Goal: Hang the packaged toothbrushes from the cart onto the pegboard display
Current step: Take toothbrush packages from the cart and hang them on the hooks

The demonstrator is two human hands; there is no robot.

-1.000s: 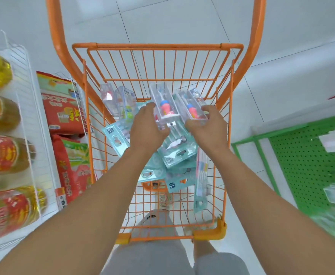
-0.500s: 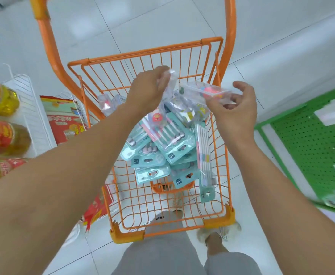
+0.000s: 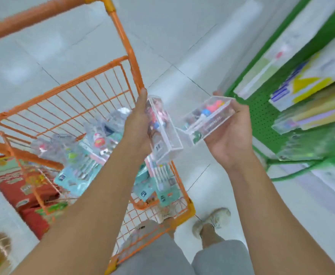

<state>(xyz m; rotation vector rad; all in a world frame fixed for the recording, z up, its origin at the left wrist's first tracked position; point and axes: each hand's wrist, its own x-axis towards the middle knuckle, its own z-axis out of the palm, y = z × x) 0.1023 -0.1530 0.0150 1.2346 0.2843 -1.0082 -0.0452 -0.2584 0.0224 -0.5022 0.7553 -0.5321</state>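
Observation:
My left hand grips a clear plastic toothbrush box, held upright above the right side of the orange wire cart. To its right, my right hand holds a second clear toothbrush box with colourful contents, tilted towards the green pegboard at the right. Several teal carded toothbrush packs and clear packs lie piled in the cart. The view is blurred by motion.
Packaged goods hang or lie on the green display at the right. Red bagged goods sit on a shelf at the left, behind the cart. White tiled floor lies ahead. My feet stand beside the cart.
Both hands lifted the two clear boxes out of the cart and carried them right, towards the green pegboard. The view swung right, so the cart now sits at the left.

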